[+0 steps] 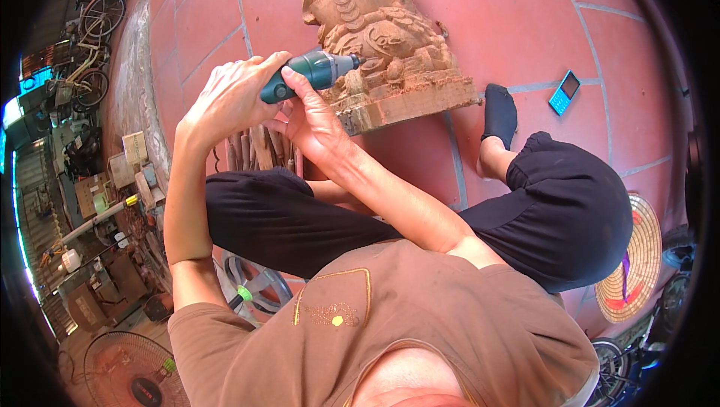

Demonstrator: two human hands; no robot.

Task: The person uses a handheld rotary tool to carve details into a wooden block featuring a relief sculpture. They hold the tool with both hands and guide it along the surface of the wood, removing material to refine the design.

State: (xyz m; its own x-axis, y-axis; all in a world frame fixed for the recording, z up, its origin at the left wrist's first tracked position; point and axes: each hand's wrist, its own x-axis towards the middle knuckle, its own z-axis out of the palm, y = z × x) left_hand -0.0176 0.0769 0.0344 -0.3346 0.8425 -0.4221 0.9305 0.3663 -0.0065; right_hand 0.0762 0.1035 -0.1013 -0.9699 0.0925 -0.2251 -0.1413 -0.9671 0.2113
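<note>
A green, grey-nosed rotary tool (304,77) is held between my two hands, its tip pointing right at the carved wooden statue (382,36). My left hand (234,94) is closed around the tool's rear end from above. From below, my right hand (313,118) grips it with the thumb along the body. The tip overlaps the carving near its lower front; whether it touches the wood I cannot tell. The statue stands on a thick wooden base (409,103), with its top cut off by the upper edge.
Beneath my forearms lies a bundle of wooden-handled tools (259,148). A blue mobile phone (564,94) rests on the red floor tiles near my foot (500,115). A woven hat (632,261) sits right of my knee. Left are a fan (135,377), bicycles (94,55) and cluttered boxes (97,193).
</note>
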